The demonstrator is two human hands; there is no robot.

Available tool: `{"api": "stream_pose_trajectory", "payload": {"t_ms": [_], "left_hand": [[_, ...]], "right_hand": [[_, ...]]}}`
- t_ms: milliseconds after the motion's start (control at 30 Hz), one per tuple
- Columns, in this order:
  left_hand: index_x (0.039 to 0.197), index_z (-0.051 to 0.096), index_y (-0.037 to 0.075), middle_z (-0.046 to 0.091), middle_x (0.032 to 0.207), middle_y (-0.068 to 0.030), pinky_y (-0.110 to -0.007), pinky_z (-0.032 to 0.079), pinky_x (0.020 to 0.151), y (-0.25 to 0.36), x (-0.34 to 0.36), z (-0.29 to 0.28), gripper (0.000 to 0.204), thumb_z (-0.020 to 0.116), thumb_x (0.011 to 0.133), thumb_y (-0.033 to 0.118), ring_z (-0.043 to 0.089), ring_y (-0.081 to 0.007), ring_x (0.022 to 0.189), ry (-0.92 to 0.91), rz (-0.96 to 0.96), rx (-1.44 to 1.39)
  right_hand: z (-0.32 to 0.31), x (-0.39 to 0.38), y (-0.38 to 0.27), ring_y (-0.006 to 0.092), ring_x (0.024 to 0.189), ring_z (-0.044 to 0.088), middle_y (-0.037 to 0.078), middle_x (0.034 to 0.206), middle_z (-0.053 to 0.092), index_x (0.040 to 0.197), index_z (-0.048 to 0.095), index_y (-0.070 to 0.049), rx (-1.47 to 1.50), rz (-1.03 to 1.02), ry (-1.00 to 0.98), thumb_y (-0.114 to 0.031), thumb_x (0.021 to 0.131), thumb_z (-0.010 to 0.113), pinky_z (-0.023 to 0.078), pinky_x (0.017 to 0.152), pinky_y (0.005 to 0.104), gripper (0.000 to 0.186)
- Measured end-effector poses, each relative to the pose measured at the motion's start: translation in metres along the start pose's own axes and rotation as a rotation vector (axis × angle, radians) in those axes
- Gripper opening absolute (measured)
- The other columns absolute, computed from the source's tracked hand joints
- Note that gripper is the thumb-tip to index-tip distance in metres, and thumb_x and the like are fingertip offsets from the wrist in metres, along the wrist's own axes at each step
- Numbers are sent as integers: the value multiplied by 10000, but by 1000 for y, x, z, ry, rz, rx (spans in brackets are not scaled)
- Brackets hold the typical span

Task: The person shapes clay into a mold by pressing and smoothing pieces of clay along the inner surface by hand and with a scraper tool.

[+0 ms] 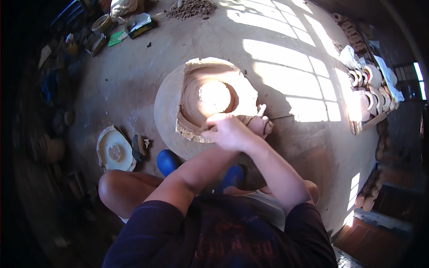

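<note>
A large round clay-coloured basin with a broken, jagged rim stands on the floor before me. Inside it is a round piece lit brightly by the sun. My forearms cross above its near edge. My right hand is over the near rim, fingers bent; what they hold, if anything, is hidden. Beyond the right wrist, at the basin's right side, my left hand is partly covered, its fingers curled around something too small to make out. A shallow pale dish with a broken edge lies at my left.
Blue shoes are on my feet near the basin. A mound of brown soil lies at the far side, with a bowl and a box to its left. Curved clay pieces are stacked on the right.
</note>
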State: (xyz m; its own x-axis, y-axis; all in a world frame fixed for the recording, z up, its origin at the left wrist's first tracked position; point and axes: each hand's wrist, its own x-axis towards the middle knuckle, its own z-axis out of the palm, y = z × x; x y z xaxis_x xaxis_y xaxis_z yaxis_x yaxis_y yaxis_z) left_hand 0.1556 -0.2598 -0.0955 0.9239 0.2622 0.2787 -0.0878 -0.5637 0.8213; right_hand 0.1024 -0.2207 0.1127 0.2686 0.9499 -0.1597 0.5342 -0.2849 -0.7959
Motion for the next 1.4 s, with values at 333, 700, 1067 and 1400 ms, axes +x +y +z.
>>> {"api": "stream_pose_trajectory", "payload": {"t_ms": [333, 700, 1067, 1400], "left_hand": [[1336, 576, 51, 669, 1160, -54, -378, 578, 842, 109, -89, -154, 452, 679, 897, 80, 663, -204, 993, -452, -451, -1158], [1389, 595, 124, 695, 1204, -42, -397, 547, 993, 125, -133, -203, 500, 533, 1070, 504, 673, -173, 1086, -88, -871, -1600], [1620, 379, 88, 539, 1537, -146, -563, 403, 1168, 172, -144, -238, 1192, 210, 876, 1004, 516, -309, 1422, -397, -921, -1421], [1203, 681, 143, 734, 1031, -53, -427, 586, 816, 170, -128, -261, 602, 548, 1031, 705, 722, -225, 968, -77, -958, -1548]], "right_hand": [[-23, -124, 8, 212, 834, 695, 156, 950, 672, 1072, 702, 44, 448, 168, 640, -255, 891, 841, 579, 733, 382, 377], [37, -127, -37, 62, 755, 625, 6, 903, 634, 1101, 678, -26, 925, 219, 548, -206, 1061, 703, 524, 644, 284, 186], [25, -146, -18, 390, 791, 664, 167, 889, 607, 905, 618, -40, -379, -189, 469, -477, 860, 848, 553, 685, 483, 496], [36, -135, -45, 381, 1075, 619, 197, 1124, 633, 909, 686, -49, -303, -269, 674, -554, 906, 772, 508, 881, 536, 512]]}}
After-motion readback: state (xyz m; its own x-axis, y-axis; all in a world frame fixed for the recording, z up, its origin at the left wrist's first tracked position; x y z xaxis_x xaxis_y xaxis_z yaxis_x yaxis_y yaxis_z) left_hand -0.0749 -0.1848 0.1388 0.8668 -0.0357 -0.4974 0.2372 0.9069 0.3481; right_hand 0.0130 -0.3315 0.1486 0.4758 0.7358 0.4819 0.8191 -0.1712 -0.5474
